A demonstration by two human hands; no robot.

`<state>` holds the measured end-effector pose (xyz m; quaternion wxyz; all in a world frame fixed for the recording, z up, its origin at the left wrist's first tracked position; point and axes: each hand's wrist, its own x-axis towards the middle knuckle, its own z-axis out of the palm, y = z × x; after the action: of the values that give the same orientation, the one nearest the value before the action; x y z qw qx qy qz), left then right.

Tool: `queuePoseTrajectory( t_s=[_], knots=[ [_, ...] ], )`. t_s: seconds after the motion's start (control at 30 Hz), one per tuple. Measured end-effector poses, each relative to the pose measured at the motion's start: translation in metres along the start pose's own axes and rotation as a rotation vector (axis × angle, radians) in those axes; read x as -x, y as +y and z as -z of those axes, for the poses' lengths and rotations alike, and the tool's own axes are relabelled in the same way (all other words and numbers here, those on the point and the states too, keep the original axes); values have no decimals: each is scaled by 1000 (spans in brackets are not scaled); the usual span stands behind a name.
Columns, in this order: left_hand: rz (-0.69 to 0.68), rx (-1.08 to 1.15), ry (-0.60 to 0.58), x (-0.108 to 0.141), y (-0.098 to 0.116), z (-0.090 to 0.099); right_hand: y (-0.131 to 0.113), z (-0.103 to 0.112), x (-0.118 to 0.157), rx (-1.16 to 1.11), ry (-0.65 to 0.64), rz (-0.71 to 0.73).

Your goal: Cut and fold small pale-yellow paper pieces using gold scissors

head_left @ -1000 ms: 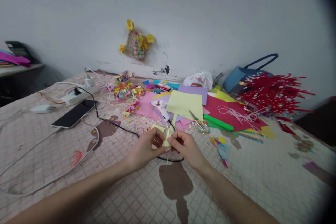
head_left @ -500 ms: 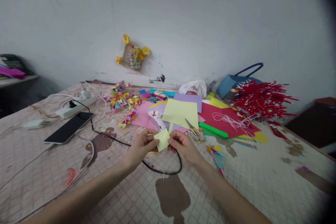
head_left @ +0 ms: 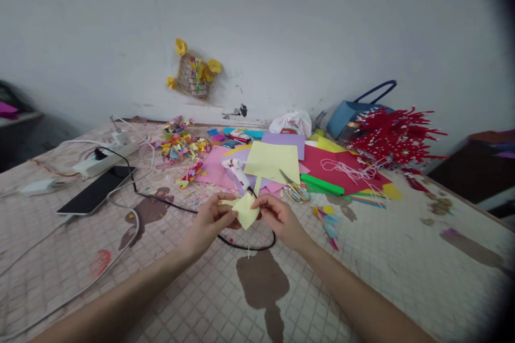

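Between my two hands, above the table, is a small pale yellow paper square point(head_left: 247, 212), turned corner-up with crease lines across it. My left hand point(head_left: 215, 218) pinches its left corner between thumb and fingers. On the other side, my right hand point(head_left: 279, 218) grips the right edge, its thumb and index finger near the upper corner. Just beyond the paper lies a white glue gun point(head_left: 238, 172), its black cord point(head_left: 249, 248) looping under my hands. Gold scissors point(head_left: 295, 187) rest to the right of it, partly over a larger pale yellow sheet point(head_left: 271, 159).
A phone point(head_left: 96, 191) and a white power strip point(head_left: 105, 159) with cables lie on the left. Paper scraps point(head_left: 183, 149) are heaped behind. On the right are a green stick point(head_left: 322, 184), white string point(head_left: 354, 170), red sheets, red fuzzy stems point(head_left: 396, 136) and a blue bag point(head_left: 346, 118).
The paper square has turned so a corner points up, and my right fingers have shifted toward its upper corner. The whole view has moved slightly, with the scene sitting further left and higher.
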<state>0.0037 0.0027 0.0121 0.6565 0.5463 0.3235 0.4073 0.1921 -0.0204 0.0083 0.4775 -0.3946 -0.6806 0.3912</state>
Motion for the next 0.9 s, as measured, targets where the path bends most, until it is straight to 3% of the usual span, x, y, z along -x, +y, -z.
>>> queuePoseTrajectory(
  t_s=[0.17, 0.33, 0.9],
  knots=[
    [-157, -154, -83, 1, -3, 2, 5, 0, 1, 108, 28, 37],
    [-261, -416, -67, 1, -8, 6, 2, -1, 3, 164, 42, 89],
    [-330, -453, -102, 1, -7, 10, 0, -5, 5, 123, -2, 134]
  ],
)
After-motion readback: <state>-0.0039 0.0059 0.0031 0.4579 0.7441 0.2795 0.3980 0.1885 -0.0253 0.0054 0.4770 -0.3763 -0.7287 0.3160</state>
